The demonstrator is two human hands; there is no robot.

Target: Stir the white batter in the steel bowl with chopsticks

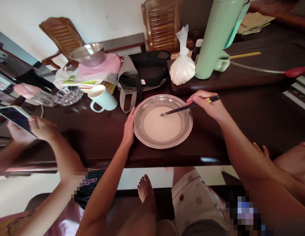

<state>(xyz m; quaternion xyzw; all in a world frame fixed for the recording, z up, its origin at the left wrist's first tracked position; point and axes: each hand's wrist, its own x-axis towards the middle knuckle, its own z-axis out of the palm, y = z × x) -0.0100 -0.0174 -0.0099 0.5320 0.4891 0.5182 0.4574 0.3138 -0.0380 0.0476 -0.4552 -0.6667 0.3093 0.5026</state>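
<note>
A round metal bowl (164, 144) stands on the dark wooden table, with a pale, milky liquid (159, 127) in it. My left hand (129, 127) is against the bowl's left side, fingers along the rim; part of its grip is hidden behind the bowl. In my right hand (208, 103) is a pair of dark chopsticks (182, 108), held slanting over the bowl's right rim. Their tips are close together at the liquid; whether they dip into it is hard to tell.
Behind the bowl stand a light blue mug (105, 98), a dark bag (152, 72), a knotted plastic bag of white stuff (183, 70) and a tall green bottle (213, 39). At left, a person holds a phone (16, 119). Another person's hand (263, 150) is at right.
</note>
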